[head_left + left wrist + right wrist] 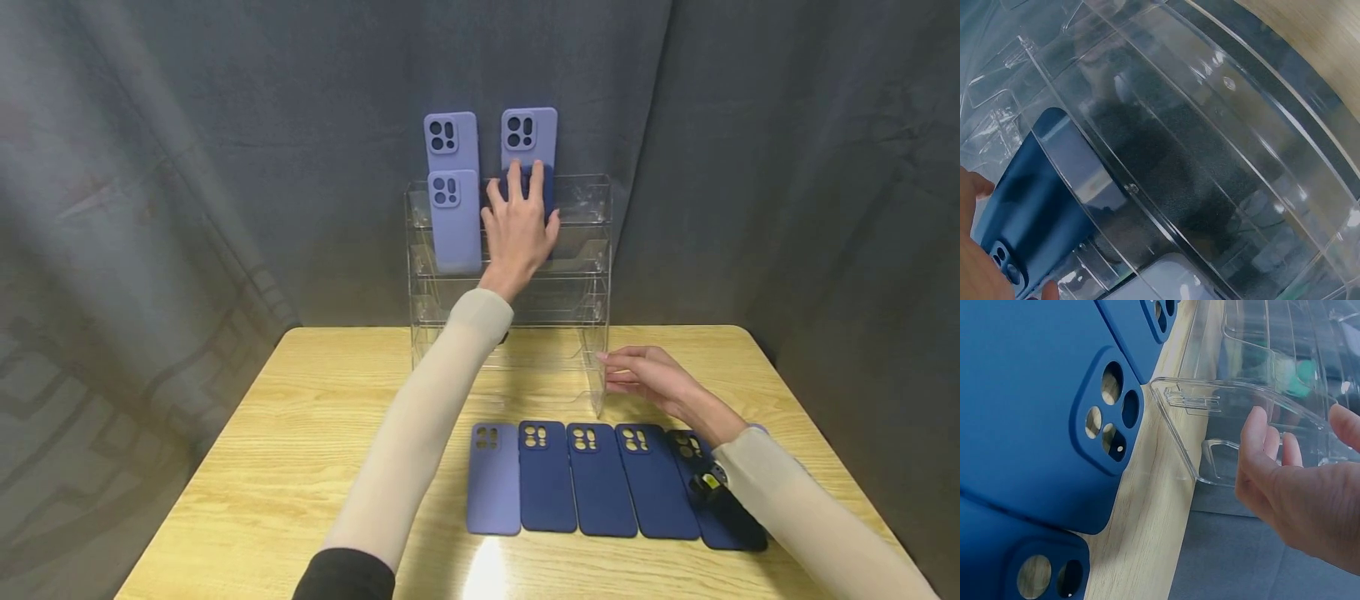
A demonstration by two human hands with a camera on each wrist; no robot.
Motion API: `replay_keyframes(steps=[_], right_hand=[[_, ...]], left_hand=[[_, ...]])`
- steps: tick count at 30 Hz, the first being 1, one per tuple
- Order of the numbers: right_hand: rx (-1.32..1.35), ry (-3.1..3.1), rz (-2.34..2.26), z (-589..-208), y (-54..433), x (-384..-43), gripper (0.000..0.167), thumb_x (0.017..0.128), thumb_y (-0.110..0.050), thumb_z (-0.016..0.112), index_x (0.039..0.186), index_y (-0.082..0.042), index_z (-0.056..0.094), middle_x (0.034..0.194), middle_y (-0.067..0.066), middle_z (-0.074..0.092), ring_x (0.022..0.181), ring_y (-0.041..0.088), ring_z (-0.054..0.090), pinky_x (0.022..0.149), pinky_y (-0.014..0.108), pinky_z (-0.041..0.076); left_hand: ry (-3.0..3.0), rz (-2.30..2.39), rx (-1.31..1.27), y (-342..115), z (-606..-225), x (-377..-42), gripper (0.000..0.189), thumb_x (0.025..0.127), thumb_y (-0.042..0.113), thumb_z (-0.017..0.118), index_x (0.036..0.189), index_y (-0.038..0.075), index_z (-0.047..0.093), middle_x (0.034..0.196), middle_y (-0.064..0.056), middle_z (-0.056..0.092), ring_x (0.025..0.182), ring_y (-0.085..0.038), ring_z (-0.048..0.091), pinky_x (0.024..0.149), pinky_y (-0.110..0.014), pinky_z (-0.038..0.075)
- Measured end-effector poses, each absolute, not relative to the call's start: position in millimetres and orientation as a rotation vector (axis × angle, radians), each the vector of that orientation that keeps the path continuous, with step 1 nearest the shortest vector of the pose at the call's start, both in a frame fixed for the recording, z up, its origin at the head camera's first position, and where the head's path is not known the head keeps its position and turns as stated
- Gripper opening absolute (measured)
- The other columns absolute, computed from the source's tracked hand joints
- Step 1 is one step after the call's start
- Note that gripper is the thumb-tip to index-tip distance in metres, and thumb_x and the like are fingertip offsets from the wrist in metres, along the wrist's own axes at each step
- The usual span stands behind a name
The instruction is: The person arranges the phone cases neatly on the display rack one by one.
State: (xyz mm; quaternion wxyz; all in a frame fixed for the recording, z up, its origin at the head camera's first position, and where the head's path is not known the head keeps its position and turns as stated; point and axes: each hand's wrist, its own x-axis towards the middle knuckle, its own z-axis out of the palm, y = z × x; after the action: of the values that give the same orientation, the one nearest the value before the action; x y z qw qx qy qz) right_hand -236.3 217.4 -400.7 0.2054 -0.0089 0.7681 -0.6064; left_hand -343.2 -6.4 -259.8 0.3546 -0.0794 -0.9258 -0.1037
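My left hand [517, 229] holds a dark blue phone case [1041, 194] by its edges, fingers spread near its top. That case stands upright in the clear tiered rack [510, 327], partly hidden by the hand. Behind it in the top tier is a lavender phone case [542, 150]. Two more lavender cases stand at the rack's left, a rear case [463, 142] and a front case [456, 233]. My right hand [652, 379] is beside the rack's lower right side, fingers loosely bent with fingertips right at the clear panel [1175, 434].
On the wooden table [300, 467], a lavender case [493, 492] and several dark blue cases [600, 492] lie in a row before the rack. The right forearm passes over the rightmost dark blue case [731, 517]. A grey curtain [337, 167] hangs behind.
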Motion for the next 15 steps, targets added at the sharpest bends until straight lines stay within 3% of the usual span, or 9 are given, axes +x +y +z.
replay_keyframes(steps=[5, 10, 15], right_hand=[[-0.029, 2.137, -1.695, -400, 218, -237, 0.069, 0.106, -0.034, 0.062, 0.151, 0.014, 0.039, 0.147, 0.024, 0.052, 0.116, 0.018, 0.065, 0.103, 0.030, 0.059], [-0.044, 2.125, -1.711, -399, 219, -237, 0.065, 0.107, -0.030, 0.060, 0.149, 0.016, 0.039, 0.130, 0.010, 0.059, 0.115, 0.020, 0.065, 0.103, 0.030, 0.060], [-0.040, 2.133, -1.705, -399, 219, -238, 0.066, 0.108, -0.031, 0.060, 0.151, 0.015, 0.038, 0.135, 0.013, 0.057, 0.120, 0.023, 0.064, 0.106, 0.032, 0.058]], left_hand=[[-2.359, -0.232, -0.238, -11, -264, -336, 0.074, 0.101, 0.050, 0.064, 0.164, 0.021, 0.036, 0.170, -0.018, 0.032, 0.151, -0.045, 0.038, 0.106, -0.057, 0.051], [-2.275, -0.229, -0.314, -17, -270, -323, 0.060, 0.102, 0.045, 0.064, 0.152, 0.015, 0.052, 0.160, -0.019, 0.044, 0.147, -0.045, 0.041, 0.109, -0.056, 0.047], [-2.151, -0.213, -0.442, -25, -283, -306, 0.046, 0.102, 0.040, 0.063, 0.139, 0.013, 0.063, 0.141, -0.014, 0.060, 0.132, -0.037, 0.056, 0.099, -0.047, 0.054]])
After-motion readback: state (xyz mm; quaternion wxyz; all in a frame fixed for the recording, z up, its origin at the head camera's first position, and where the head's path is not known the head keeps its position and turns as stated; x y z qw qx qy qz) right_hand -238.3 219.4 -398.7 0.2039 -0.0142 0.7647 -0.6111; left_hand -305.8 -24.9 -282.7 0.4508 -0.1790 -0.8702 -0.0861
